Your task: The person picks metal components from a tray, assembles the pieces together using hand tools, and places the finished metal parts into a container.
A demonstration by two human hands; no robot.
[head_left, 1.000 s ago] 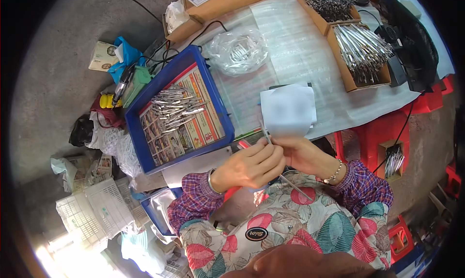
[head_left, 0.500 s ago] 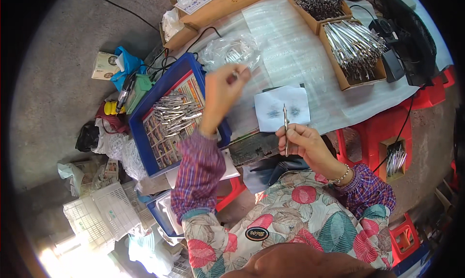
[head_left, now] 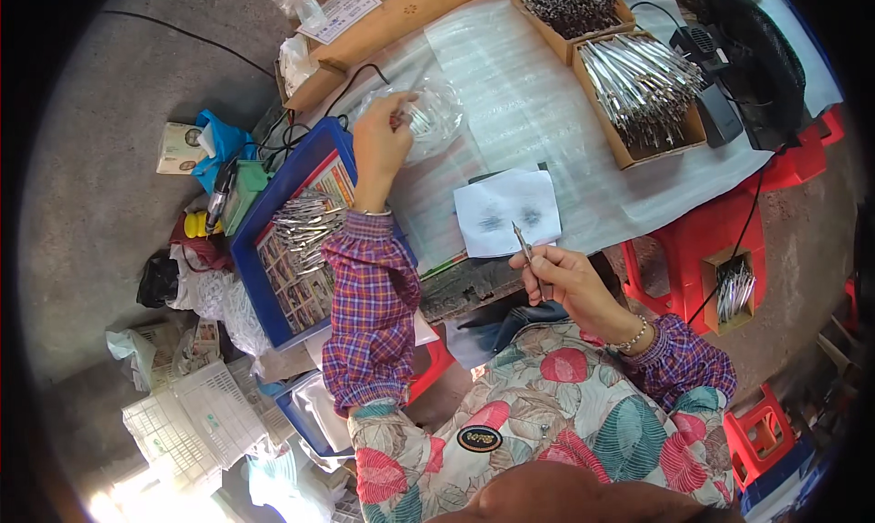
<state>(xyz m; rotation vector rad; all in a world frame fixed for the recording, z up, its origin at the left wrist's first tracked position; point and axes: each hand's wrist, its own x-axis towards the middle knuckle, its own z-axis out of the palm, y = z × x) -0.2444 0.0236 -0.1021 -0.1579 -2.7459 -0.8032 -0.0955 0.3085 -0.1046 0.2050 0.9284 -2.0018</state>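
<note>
My right hand [head_left: 574, 286] pinches a slim, pointed metal tool [head_left: 525, 248] between thumb and fingers, its tip slanting up over the lower edge of a white paper [head_left: 507, 204] with grey smudges. The tool's exact kind is not clear. At the far left of the tabletop, my left hand [head_left: 381, 142] is at the edge of a clear plastic bag [head_left: 442, 113] with small pale pieces in it. Its fingers are curled together; a small dark or reddish bit shows at them, too small to name. Below and left, a blue tray [head_left: 244, 259] holds a pile of similar metal pieces [head_left: 308, 224].
Two cardboard boxes packed with thin metal tools, the nearer box [head_left: 627, 145] among them, stand at the back right. A dark device [head_left: 706, 49] sits beside them. Red stools [head_left: 697, 240] are at the right, with a small box of metal pieces [head_left: 734, 291]. White plastic sheeting [head_left: 510, 76] covers the table.
My left hand has moved away and left, from above the table to the plastic bag. The metal tool in my right hand has gone from upright to tilted, lower over the paper's edge. The view has shifted slightly.
</note>
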